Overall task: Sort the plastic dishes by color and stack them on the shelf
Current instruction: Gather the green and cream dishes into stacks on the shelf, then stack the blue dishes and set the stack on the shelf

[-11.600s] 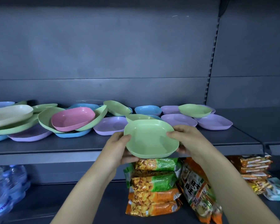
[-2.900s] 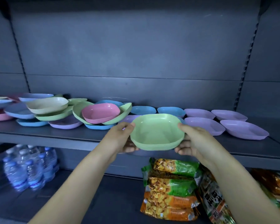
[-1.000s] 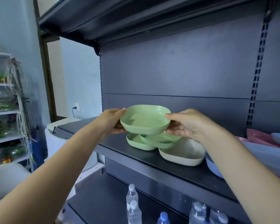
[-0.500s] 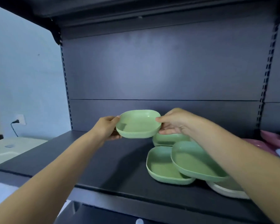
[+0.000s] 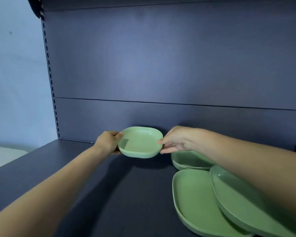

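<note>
The left hand [image 5: 108,142] and right hand [image 5: 176,141] pinch opposite rims of the green dish [image 5: 140,142], seemingly just above the shelf [image 5: 109,194] near its back; lower it level, then release together.

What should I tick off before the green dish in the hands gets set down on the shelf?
1. The left hand grips the held dish by its rim: ok.
2. The right hand pinches the opposite rim: ok.
3. Dish level, open side up: ok.
4. Bare shelf below the dish: ok.
5. Same colour as the green dishes lying to its right: ok.
6. Dish bottom already touching the shelf: cannot tell.
</note>
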### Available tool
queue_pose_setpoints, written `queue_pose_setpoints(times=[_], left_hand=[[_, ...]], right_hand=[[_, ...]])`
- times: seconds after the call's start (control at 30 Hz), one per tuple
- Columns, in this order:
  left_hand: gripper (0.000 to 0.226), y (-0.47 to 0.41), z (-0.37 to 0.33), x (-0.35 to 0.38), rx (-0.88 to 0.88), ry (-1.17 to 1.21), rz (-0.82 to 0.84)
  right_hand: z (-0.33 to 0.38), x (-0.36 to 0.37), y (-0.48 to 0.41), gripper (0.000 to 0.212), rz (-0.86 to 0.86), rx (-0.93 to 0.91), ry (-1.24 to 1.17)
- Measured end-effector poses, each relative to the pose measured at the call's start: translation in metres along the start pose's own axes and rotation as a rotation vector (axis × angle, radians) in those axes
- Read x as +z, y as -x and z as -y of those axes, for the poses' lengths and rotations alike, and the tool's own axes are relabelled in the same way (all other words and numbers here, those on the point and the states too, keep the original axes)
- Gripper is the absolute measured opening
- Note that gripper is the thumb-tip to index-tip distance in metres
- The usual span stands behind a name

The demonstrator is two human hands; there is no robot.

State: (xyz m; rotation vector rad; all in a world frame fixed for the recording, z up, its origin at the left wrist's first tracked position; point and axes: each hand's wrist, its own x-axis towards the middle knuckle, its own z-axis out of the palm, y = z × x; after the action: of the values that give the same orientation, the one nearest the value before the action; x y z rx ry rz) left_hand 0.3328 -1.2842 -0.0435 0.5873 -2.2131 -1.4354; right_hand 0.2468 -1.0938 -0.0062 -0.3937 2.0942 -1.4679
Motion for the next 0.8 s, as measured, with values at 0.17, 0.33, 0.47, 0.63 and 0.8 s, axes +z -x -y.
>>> queue_pose_setpoints(times=[0.17,0.33,0.47,0.63,0.8], left_hand=[[0.027,-0.021,0.016,0.007,-0.036,-0.106,0.026],[0.025,-0.031,0.028,0.015,-0.080,-0.200,0.061],[0.023,-0.035,0.032,0.020,-0.083,-0.249,0.073],[0.026,-0.035,0.032,0.018,-0.021,-0.463,0.060],[0.028,-0.026,0.017,0.008,0.074,-0.724,0.000]], right_hand=[[-0.008,0.001,-0.025,0.006,0.053,0.062,0.043],[-0.015,0.002,-0.040,0.031,0.015,0.069,0.169],[-0.020,0.003,-0.046,0.033,-0.003,0.056,0.217],[-0.016,0.003,-0.042,0.034,-0.022,0.041,0.269],[-0.012,-0.007,-0.017,0.036,-0.031,-0.034,0.430]])
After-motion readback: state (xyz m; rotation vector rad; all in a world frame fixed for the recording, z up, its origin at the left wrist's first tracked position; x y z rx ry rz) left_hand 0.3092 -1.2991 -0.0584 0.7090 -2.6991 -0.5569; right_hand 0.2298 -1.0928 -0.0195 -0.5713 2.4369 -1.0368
